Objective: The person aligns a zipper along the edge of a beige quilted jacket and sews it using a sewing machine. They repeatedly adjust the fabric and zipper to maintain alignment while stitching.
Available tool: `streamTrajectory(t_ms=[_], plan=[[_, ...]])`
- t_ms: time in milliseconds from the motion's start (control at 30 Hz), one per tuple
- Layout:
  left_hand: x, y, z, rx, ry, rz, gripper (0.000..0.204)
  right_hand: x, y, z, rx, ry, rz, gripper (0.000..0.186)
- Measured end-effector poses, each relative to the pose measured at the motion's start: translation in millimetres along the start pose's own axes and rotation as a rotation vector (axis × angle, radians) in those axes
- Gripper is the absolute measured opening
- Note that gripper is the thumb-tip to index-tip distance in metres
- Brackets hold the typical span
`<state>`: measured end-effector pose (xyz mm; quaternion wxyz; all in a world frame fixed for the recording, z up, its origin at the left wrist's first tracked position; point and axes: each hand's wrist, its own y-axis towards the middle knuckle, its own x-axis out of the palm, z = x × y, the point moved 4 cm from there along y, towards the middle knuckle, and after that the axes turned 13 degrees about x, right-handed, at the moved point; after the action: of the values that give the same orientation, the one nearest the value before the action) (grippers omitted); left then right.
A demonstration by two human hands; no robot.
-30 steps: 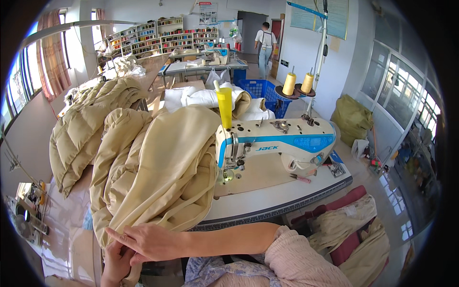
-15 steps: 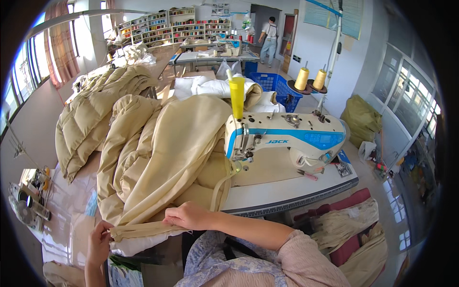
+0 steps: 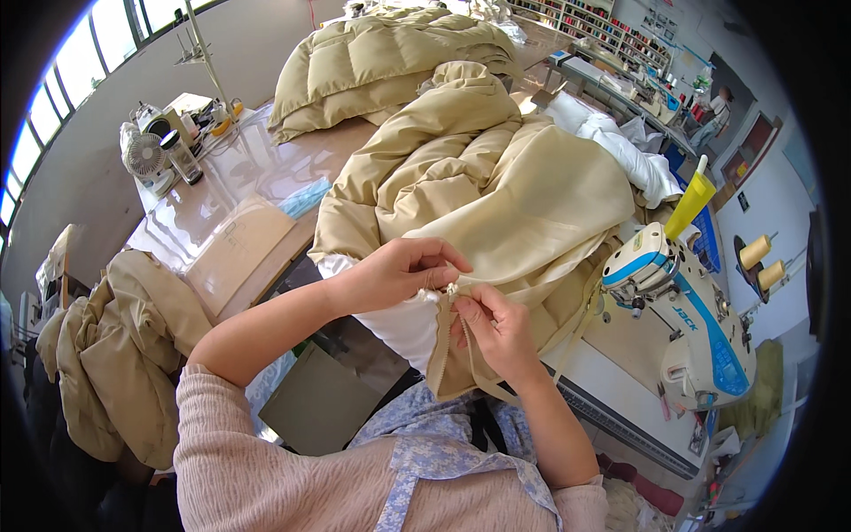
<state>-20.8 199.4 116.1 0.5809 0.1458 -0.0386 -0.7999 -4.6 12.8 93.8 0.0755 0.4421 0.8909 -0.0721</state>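
Observation:
A beige quilted jacket point(image 3: 434, 191) lies heaped in front of me, its white lining point(image 3: 394, 330) showing at the near edge. An open zipper point(image 3: 442, 341) on beige tape hangs from that edge toward my lap. My left hand point(image 3: 399, 273) is closed in a pinch at the zipper's upper end, beside a small white tuft. Just right of it, my right hand point(image 3: 496, 330) grips the zipper tape, with a strip dangling below the fingers. Fingertips partly hide the point where both hands meet.
A white and blue sewing machine point(image 3: 683, 315) stands at right, with a yellow holder point(image 3: 691, 206) on top and thread cones point(image 3: 762, 262) beyond. More beige garments lie at far centre point(image 3: 381, 66) and lower left point(image 3: 124, 355). A small fan point(image 3: 146, 158) and a bottle point(image 3: 182, 158) stand at left.
The view has swung left. My hands, formerly apart with the zipper stretched between them, have come together at one zipper end, and the zipper now hangs down.

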Motion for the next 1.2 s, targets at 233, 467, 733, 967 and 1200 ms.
streamTrajectory(t_ms=[233, 467, 733, 967, 1200], plan=[[12, -12, 10, -0.140, 0.436, -0.106, 0.049, -7, 1, 6, -0.186, -0.066, 0.216, 0.021], [12, -9, -3, -0.120, 0.201, -0.186, 0.043, -8, 4, 17, -0.036, -0.038, 0.129, 0.026], [-8, -7, -24, -0.278, -0.378, -0.049, 0.035, -8, 2, 23, -0.049, 0.018, 0.048, 0.020], [-8, 0, -44, -0.225, -0.078, -0.358, 0.033, -3, 1, 25, 0.038, 0.066, -0.010, 0.017], [-1, -1, -38, -0.153, -0.128, -0.363, 0.028, -7, 2, 31, -0.031, -0.031, 0.030, 0.021]])
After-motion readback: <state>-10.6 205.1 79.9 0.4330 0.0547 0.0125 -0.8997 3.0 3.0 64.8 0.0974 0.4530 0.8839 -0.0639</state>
